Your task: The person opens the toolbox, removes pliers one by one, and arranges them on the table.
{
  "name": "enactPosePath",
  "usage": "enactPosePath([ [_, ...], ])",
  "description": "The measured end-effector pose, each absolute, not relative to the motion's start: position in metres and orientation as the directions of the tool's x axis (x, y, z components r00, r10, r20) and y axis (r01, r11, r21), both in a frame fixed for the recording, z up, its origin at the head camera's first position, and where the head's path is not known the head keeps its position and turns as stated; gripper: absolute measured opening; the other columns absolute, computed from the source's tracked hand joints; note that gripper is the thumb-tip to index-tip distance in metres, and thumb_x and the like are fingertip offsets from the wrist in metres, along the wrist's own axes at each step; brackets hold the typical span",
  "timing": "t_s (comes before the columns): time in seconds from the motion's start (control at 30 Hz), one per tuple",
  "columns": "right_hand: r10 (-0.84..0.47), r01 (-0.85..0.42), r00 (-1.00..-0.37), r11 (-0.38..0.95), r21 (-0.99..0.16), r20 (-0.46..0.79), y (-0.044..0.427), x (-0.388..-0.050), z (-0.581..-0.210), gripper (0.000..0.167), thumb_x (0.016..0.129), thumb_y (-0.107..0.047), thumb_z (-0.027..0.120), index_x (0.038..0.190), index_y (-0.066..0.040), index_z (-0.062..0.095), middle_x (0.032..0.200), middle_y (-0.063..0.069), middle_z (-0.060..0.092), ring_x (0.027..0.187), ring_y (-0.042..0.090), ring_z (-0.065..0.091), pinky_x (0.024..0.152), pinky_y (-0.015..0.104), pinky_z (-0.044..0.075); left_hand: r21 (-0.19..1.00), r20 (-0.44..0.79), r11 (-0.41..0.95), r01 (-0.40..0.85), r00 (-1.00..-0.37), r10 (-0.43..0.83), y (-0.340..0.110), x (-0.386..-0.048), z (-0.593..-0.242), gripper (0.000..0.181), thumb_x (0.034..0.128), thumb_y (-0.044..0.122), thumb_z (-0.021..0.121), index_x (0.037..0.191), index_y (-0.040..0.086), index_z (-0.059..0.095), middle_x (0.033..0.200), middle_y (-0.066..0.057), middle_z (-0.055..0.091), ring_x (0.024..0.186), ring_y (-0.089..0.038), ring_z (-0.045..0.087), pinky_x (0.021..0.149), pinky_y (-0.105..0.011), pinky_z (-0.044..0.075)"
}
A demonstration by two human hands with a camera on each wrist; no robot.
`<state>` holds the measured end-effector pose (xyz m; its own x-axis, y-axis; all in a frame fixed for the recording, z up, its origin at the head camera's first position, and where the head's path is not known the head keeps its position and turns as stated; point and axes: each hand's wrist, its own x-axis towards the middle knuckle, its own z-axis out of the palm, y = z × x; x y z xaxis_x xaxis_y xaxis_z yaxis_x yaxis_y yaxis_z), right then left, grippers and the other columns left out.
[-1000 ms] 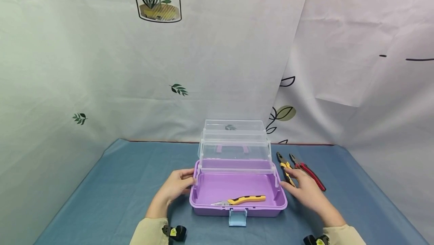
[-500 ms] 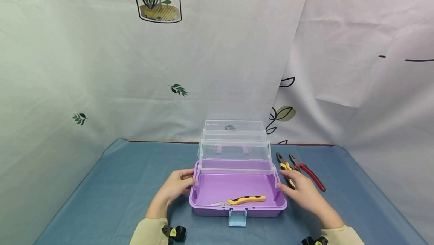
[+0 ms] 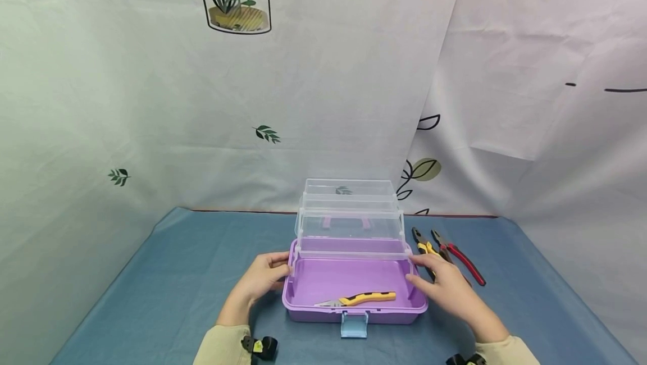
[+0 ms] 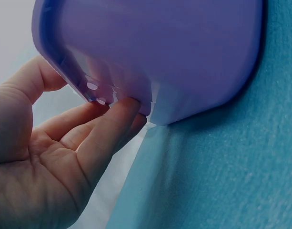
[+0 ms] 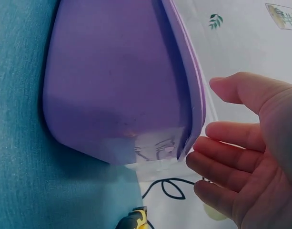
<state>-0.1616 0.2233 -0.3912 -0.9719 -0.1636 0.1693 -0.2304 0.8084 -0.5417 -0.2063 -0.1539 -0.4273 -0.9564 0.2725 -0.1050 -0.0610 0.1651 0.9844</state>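
Note:
A purple toolbox point(image 3: 343, 278) stands with its clear tray section point(image 3: 351, 224) and lid raised at the back. Needle-nose pliers with yellow-and-black handles point(image 3: 368, 297) lie inside, along the front wall. At the left side, my left hand point(image 3: 259, 278) holds the box's edge, thumb at the rim and fingertips against the outer wall, as the left wrist view shows point(image 4: 74, 138). My right hand point(image 3: 445, 283) hovers by the right rim with its fingers extended and nothing in it; fingertips come very close to the rim, and touching cannot be told. A light-blue latch point(image 3: 354, 324) hangs down in front.
To the right of the box lie yellow-and-black pliers point(image 3: 424, 247), partly covered by my right hand, and red-handled pliers point(image 3: 466, 264). Blue cloth point(image 3: 202, 258) covers the table. A patterned fabric backdrop point(image 3: 328, 101) rises close behind the box.
My right hand has shifted left, from over the yellow-and-black pliers to the toolbox's right rim. The left hand, the box and all the pliers have stayed in place.

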Motion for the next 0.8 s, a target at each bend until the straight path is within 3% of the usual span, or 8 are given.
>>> enactPosePath([
  [0.5,-0.199,-0.277,-0.96,0.772,-0.572,0.197,0.211,-0.16,-0.387,0.043,0.083,-0.036,0.07,0.117,-0.008,0.066,0.114,0.007,0.067,0.107,0.025,0.061,0.087,0.046,0.055,0.985,-0.103,0.164,-0.059,-0.957,0.272,-0.154,-0.206,-0.426,0.057,0.0855,0.008,0.059,0.134,-0.015,0.041,0.127,-0.033,0.054,0.107,-0.033,0.063,0.08,-0.043,0.058],
  [0.8,-0.286,-0.382,-0.923,0.739,-0.554,0.255,0.198,-0.16,-0.389,0.032,0.083,-0.028,0.071,0.109,-0.009,0.069,0.109,0.002,0.068,0.097,0.019,0.063,0.079,0.037,0.057,0.984,-0.104,0.166,-0.061,-0.96,0.261,-0.154,-0.207,-0.427,0.057,0.0841,0.009,0.06,0.133,-0.014,0.043,0.126,-0.032,0.055,0.106,-0.033,0.063,0.079,-0.042,0.058],
])
